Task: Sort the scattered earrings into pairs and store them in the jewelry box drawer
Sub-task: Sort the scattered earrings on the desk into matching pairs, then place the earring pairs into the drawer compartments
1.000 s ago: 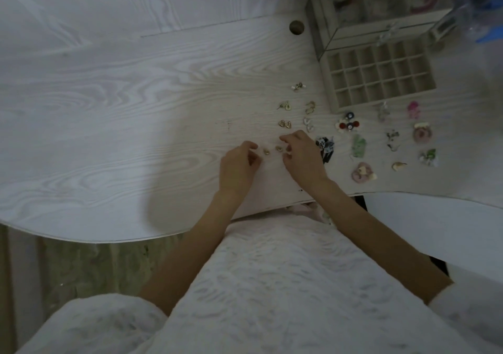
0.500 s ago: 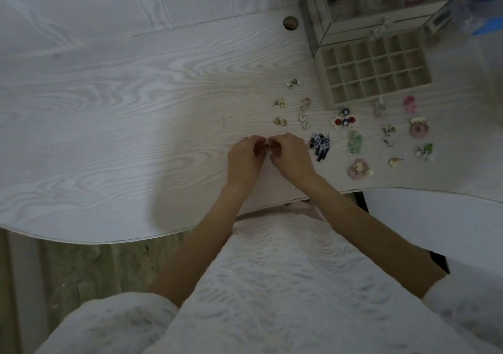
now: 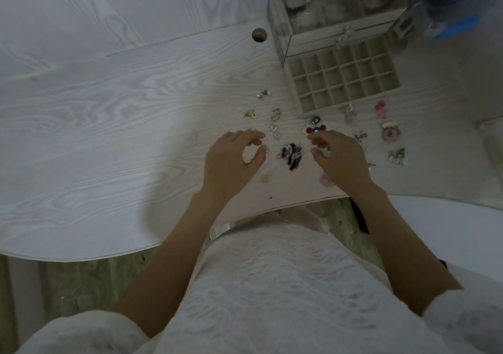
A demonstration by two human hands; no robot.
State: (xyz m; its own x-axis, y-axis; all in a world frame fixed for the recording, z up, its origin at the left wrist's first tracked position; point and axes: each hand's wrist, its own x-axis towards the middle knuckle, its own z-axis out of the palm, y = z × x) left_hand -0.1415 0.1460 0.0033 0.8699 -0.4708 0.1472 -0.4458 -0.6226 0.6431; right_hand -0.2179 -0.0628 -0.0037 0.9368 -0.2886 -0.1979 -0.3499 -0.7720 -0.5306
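No lettering I can read anywhere, none on my jewelry box (image 3: 326,30), none on my desk (image 3: 109,114)

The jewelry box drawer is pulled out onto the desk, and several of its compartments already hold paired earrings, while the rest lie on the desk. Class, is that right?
Not quite. In the head view the jewelry box drawer is pulled out, but every compartment looks empty. All the earrings lie on the desk, between and around the left hand and right hand.
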